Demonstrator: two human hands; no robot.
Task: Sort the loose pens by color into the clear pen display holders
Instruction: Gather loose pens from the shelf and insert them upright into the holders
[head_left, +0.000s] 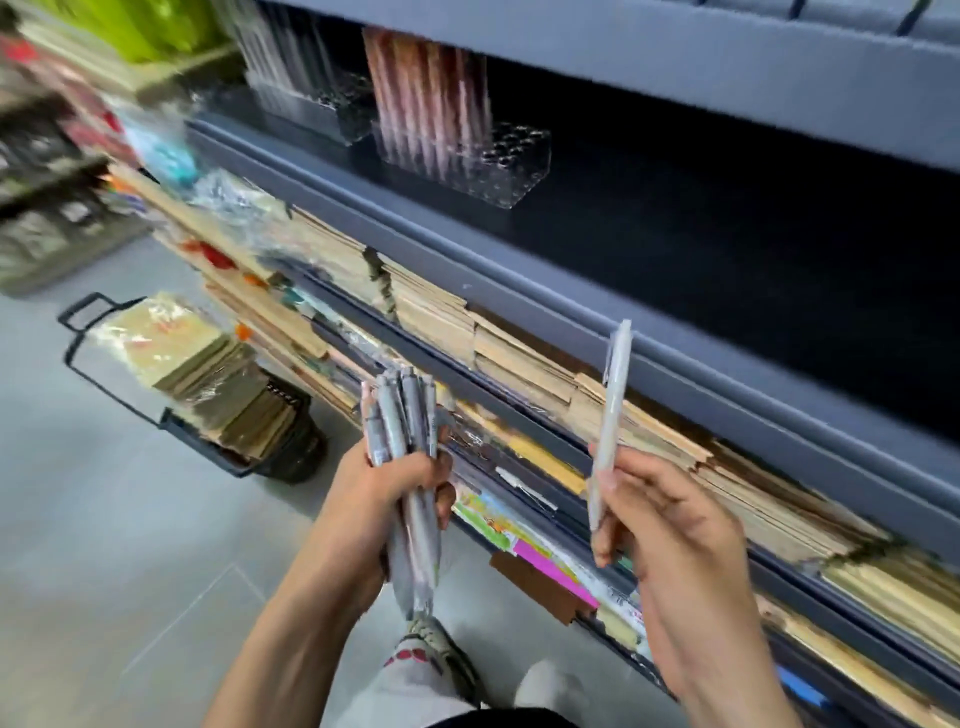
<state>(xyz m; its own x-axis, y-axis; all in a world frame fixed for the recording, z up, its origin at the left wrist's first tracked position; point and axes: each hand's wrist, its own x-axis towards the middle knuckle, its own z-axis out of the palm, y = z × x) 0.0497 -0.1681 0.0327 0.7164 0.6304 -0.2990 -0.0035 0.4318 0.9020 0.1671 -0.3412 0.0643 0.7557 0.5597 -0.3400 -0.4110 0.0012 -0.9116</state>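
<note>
Holding position mid-sort, by my read. Left hand (374, 499) is wrapped round a bundle of pens (402, 431), mostly grey-white barrels, low and near, in front of the lower shelves. Right hand (670, 519) pinches a single pale pen (613, 410) upright, to the right of the bundle. The hands are apart and both well short of the holders.

Up on the dark shelf (675, 218), far and left, stands the nearer clear holder (519, 161). Pinkish pens (431, 98) fill its left part and empty holes show at its right end. Further left is a second clear holder (311, 111) with pale pens (280, 47), too blurred to count.

Judgement: two colour groups are partly racked. A full fistful plus the one in hand is left to place. The single pen looks off-white, so probably the far-left holder, but with this blur I can't confirm.
</note>
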